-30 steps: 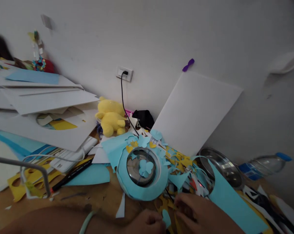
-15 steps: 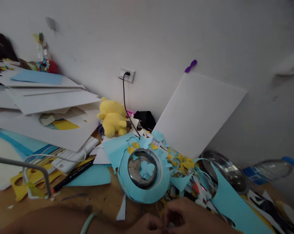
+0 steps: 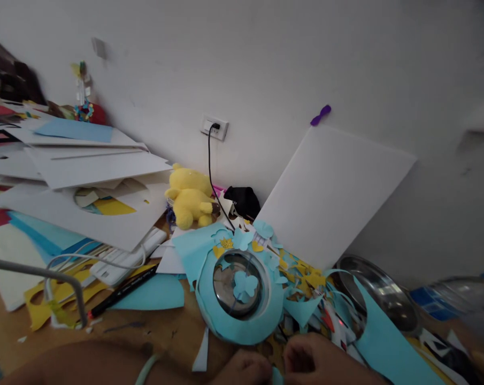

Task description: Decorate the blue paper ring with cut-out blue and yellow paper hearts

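Note:
My left hand [image 3: 244, 369] and my right hand [image 3: 312, 361] meet at the bottom edge, fingers curled and pinched together round a small light-blue paper piece [image 3: 276, 376], mostly hidden. A pale green bangle [image 3: 147, 368] circles my left wrist. Just beyond the hands lies a light-blue paper ring [image 3: 242, 326] around a round metal lid [image 3: 237, 283] with a blue paper flower [image 3: 244, 285] on it. Blue and yellow paper cut-outs [image 3: 301, 275] are scattered to its right.
White boards [image 3: 93, 166] are stacked at left over blue and yellow sheets. A yellow plush toy [image 3: 189, 198], a black pouch [image 3: 244, 200] and a plugged-in socket [image 3: 214, 128] stand by the wall. A white board [image 3: 338, 187] leans there. A steel plate [image 3: 380, 291], a plastic bottle [image 3: 456, 294] and a black marker [image 3: 123, 291] lie about.
The view has shifted a little, so everything sits slightly right and lower. My hands have drawn together toward the bottom edge, and the blue piece between them is now mostly hidden.

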A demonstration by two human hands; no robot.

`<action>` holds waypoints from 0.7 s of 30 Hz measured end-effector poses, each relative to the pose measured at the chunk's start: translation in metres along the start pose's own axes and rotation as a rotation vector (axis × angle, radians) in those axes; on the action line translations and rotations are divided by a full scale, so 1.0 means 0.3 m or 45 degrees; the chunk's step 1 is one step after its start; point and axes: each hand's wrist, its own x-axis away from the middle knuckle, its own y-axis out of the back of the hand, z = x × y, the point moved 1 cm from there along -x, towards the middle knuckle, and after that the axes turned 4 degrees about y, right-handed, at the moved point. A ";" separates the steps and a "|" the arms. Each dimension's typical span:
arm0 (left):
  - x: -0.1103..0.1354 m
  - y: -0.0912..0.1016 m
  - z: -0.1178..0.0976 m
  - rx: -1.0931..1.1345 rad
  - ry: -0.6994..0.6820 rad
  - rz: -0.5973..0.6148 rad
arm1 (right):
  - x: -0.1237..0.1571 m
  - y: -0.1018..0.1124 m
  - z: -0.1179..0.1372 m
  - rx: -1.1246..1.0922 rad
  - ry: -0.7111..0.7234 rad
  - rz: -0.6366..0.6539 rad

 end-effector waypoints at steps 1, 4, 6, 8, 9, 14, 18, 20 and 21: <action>-0.001 0.003 -0.002 -0.015 -0.030 0.008 | -0.002 0.003 0.009 0.005 0.025 -0.034; -0.008 0.013 0.001 -0.050 -0.111 0.050 | -0.011 0.023 0.048 -0.103 0.160 -0.171; -0.012 0.016 0.003 -0.065 -0.149 0.074 | -0.020 0.041 0.079 -0.327 0.190 -0.198; -0.014 0.017 0.001 -0.081 -0.175 0.089 | -0.030 0.060 0.116 -0.552 0.150 -0.160; -0.014 0.017 -0.001 -0.091 -0.186 0.093 | -0.036 0.069 0.137 -0.634 0.128 -0.143; -0.019 0.016 0.003 -0.150 -0.241 0.131 | -0.079 0.098 0.225 -0.742 0.240 -0.131; -0.034 0.025 0.024 -0.190 -0.217 0.140 | -0.151 0.097 0.259 -0.809 0.255 -0.105; -0.045 0.028 0.028 -0.217 -0.203 0.153 | -0.196 0.094 0.274 -0.771 0.273 -0.117; -0.050 0.028 0.028 -0.224 -0.194 0.163 | -0.220 0.092 0.283 -0.729 0.284 -0.137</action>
